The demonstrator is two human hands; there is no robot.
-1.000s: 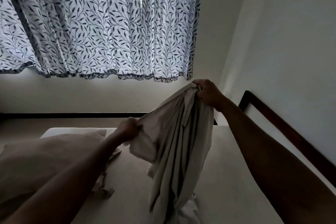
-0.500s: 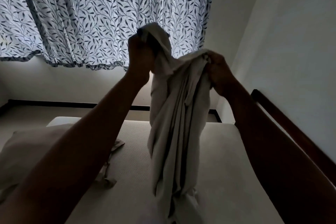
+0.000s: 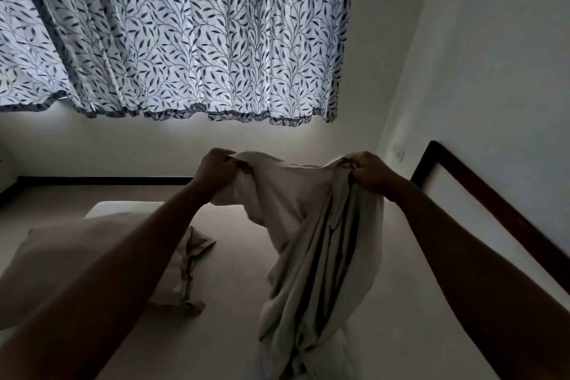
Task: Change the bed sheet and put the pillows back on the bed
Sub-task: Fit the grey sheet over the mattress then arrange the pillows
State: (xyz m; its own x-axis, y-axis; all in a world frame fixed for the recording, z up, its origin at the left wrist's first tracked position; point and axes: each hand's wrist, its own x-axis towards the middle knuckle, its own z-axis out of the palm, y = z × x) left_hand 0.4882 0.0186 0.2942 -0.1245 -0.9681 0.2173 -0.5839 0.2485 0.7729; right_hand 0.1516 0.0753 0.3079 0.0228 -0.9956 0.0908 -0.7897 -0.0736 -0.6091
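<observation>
A leaf-patterned blue-and-white curtain [image 3: 185, 34] hangs across the far wall, above and beyond the two raised hands. Below the hands lies the bare cream mattress [image 3: 234, 271] with its fine dotted texture, and to the right of the grip a dark wooden bed frame rail [image 3: 493, 200] runs along the white wall.

Under the left forearm, down and to the left of the grip, a soft beige pillow in a creased pillowcase [image 3: 92, 256] rests on the mattress.

Between the hands stretches a pale grey-beige cotton bed sheet [image 3: 308, 225], its top edge pulled fairly taut from fist to fist, the rest dropping in long bunched folds until its lower end reaches the mattress close to the person.

The left hand [image 3: 217, 171] is clenched tight around one gathered corner of the sheet; the right hand [image 3: 371, 173] is likewise closed on the other end, fingers curled over the fabric.
</observation>
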